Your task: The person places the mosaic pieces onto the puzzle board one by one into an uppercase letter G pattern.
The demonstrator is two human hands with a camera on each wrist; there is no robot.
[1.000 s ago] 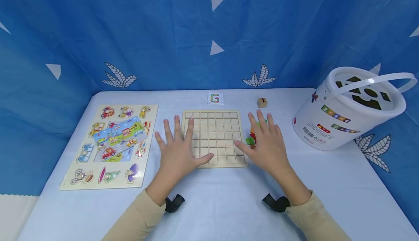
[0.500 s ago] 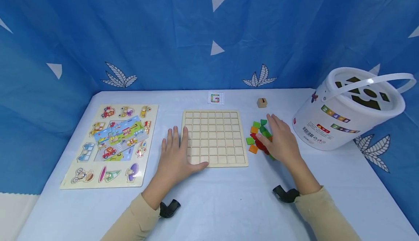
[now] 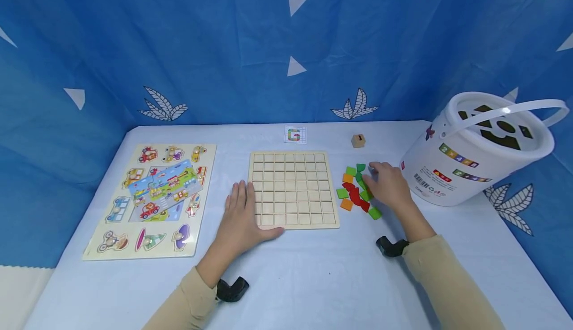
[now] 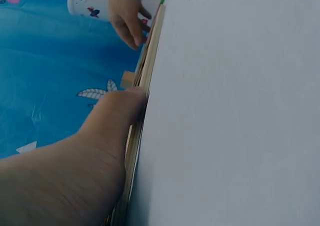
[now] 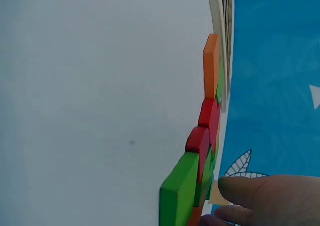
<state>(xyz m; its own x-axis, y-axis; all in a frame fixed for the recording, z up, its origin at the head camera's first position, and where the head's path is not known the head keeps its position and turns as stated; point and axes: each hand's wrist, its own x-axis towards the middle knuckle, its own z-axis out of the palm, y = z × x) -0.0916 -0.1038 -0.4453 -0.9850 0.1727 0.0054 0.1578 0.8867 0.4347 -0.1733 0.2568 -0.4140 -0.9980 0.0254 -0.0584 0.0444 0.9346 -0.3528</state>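
A pale wooden grid board [image 3: 293, 190] lies flat in the middle of the table in the head view. My left hand [image 3: 239, 220] rests against its left side, fingers straight and together, thumb along the near edge; the left wrist view shows the thumb [image 4: 117, 108] touching the board's edge. To the board's right lies a loose cluster of tiles: red tiles [image 3: 354, 195], green tiles [image 3: 375, 213], orange tiles [image 3: 346, 204] and dark green rounded pieces [image 3: 360, 167]. My right hand [image 3: 390, 185] is at the cluster's right side, fingers loosely bent beside the dark green pieces; nothing held is visible.
A small pattern card [image 3: 295, 134] and a wooden die [image 3: 358, 141] lie behind the board. On the right stands a white bucket [image 3: 447, 170] with a handle. A knobbed vehicle puzzle [image 3: 125, 230] with picture pieces on it lies at left. A blue curtain [image 3: 224, 46] hangs behind.
The right hand has moved right from over the board's edge to the far side of the tiles, uncovering them, its fingers now bent. The left hand's spread fingers have closed together and settled at the board.
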